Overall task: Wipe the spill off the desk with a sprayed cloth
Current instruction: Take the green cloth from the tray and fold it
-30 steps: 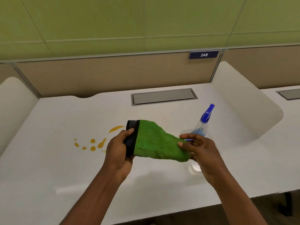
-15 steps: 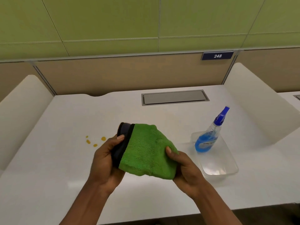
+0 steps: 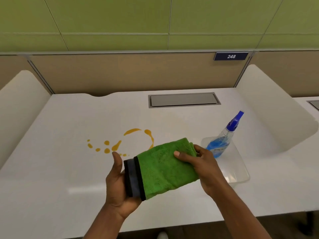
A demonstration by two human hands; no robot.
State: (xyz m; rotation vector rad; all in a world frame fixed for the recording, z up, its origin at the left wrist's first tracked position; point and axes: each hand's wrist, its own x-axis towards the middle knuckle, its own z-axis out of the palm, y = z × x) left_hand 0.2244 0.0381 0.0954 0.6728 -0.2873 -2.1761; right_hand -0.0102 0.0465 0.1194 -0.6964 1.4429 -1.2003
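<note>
A folded green cloth (image 3: 164, 169) with a black and grey edge is held above the white desk (image 3: 60, 178) between both hands. My left hand (image 3: 117, 185) cups the dark edge from below, thumb raised. My right hand (image 3: 202, 163) grips the cloth's right end, thumb on top. An orange spill (image 3: 114, 146) of drops and a curved streak lies on the desk just beyond the cloth to the left. A clear spray bottle (image 3: 222, 140) with blue liquid and a blue nozzle leans in a clear plastic tray (image 3: 238, 173) to the right.
A grey cable hatch (image 3: 183, 100) is set into the desk at the back. White curved dividers (image 3: 269, 107) stand at both sides, and a beige partition with a "248" sign (image 3: 231, 56) rises behind. The desk's front edge lies near my forearms.
The cloth has been turned flatter and lowered, with my right hand shifted to its right end. More of the orange spill now shows beyond it; the view has moved.
</note>
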